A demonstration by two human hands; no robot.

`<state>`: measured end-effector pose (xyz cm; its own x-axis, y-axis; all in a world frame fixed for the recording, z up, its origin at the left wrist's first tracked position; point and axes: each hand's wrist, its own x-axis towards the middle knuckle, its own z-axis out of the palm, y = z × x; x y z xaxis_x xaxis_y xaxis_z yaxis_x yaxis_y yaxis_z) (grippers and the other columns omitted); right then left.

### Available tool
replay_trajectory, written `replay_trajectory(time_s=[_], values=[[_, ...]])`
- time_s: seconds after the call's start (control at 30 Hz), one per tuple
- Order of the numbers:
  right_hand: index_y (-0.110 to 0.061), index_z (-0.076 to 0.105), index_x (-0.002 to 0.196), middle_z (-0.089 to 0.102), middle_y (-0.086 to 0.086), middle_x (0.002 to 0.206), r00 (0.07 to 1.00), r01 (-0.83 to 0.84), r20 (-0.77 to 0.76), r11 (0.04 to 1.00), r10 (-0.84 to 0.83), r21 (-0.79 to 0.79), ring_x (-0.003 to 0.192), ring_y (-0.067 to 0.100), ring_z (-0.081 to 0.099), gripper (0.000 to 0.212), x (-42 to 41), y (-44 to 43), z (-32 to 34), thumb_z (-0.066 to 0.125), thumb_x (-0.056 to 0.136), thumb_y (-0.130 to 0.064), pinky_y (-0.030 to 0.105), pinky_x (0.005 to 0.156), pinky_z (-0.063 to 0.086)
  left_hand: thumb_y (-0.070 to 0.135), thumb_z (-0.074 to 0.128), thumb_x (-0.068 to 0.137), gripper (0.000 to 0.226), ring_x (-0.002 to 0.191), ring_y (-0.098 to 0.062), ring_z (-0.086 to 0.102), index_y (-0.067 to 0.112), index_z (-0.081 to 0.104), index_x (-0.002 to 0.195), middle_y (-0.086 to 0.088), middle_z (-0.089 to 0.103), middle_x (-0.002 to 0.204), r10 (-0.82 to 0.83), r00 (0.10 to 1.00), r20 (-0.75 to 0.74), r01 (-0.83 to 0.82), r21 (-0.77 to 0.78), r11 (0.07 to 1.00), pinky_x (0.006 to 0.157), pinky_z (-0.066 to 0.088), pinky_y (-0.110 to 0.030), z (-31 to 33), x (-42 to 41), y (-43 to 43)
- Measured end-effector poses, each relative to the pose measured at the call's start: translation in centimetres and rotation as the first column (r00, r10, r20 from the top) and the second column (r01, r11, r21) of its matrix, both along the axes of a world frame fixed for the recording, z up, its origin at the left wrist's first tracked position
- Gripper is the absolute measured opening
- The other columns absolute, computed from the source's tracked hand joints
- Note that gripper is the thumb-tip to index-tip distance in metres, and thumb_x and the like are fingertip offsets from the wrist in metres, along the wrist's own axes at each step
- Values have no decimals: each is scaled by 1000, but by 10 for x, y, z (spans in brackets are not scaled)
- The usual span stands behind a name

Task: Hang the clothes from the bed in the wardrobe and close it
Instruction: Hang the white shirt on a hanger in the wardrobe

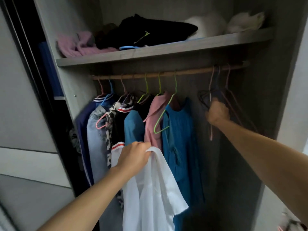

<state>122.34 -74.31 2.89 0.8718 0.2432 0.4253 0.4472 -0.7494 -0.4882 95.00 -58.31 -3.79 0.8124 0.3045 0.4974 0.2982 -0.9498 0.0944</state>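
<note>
My left hand [133, 155] grips a white shirt [155, 194] by its top edge, and the shirt hangs down in front of the open wardrobe. My right hand [217, 112] reaches up to the right end of the wooden rail [166, 74] and grips the empty hangers [220, 90] there. Several clothes hang on the left half of the rail, among them a blue dress [180, 130] on a green hanger and a pink shirt [153, 119].
A shelf [150, 52] above the rail holds folded dark, pink and white clothes. The sliding door [25, 114] stands at the left and the wardrobe's side wall [286, 80] at the right. Between the blue dress and the empty hangers is a gap on the rail.
</note>
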Motion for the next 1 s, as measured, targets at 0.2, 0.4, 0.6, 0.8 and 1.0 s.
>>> replay_trajectory(time_s=[0.2, 0.4, 0.6, 0.8, 1.0], values=[[0, 55, 128, 59, 21, 126, 975, 97, -218, 817, 37, 569, 112, 36, 58, 42, 38, 55, 21, 59, 88, -14, 37, 92, 49, 26, 51, 93, 20, 77, -26, 57, 19, 51, 74, -3, 63, 80, -156, 988, 14, 157, -64, 986, 60, 37, -36, -1, 36, 50], [0, 55, 129, 58, 18, 128, 978, 187, -195, 725, -74, 663, 115, 32, 57, 41, 53, 83, 43, 53, 95, -21, 31, 94, 44, 27, 52, 91, 16, 80, -26, 58, 16, 56, 80, -2, 65, 83, -295, 955, 29, 297, -73, 952, 64, 44, -39, -2, 64, 97], [-17, 69, 111, 70, 8, 105, 986, 164, -113, 756, -119, 634, 96, 28, 67, 26, 30, 76, 27, 58, 90, -27, 42, 89, 55, 29, 53, 91, 21, 75, -27, 60, 14, 56, 77, -3, 64, 76, -358, 933, 29, 359, -126, 925, 60, 44, -38, -10, 87, 111], [-21, 66, 107, 68, 8, 101, 980, 143, -197, 799, -32, 584, 81, 22, 63, 20, -15, 47, -19, 57, 92, -30, 31, 63, 49, 27, 53, 92, 19, 75, -29, 61, 18, 59, 77, -3, 64, 74, -331, 944, 17, 329, -145, 933, 57, 38, -34, -17, 88, 106], [-17, 71, 90, 68, 1, 79, 980, 90, -199, 913, -10, 398, 75, 22, 64, 42, -98, -6, -59, 55, 90, -55, 36, 65, 50, 25, 55, 90, 23, 76, -31, 59, 21, 54, 68, -4, 62, 75, -175, 981, -86, 154, -207, 966, 57, 39, -33, -30, 65, 97]])
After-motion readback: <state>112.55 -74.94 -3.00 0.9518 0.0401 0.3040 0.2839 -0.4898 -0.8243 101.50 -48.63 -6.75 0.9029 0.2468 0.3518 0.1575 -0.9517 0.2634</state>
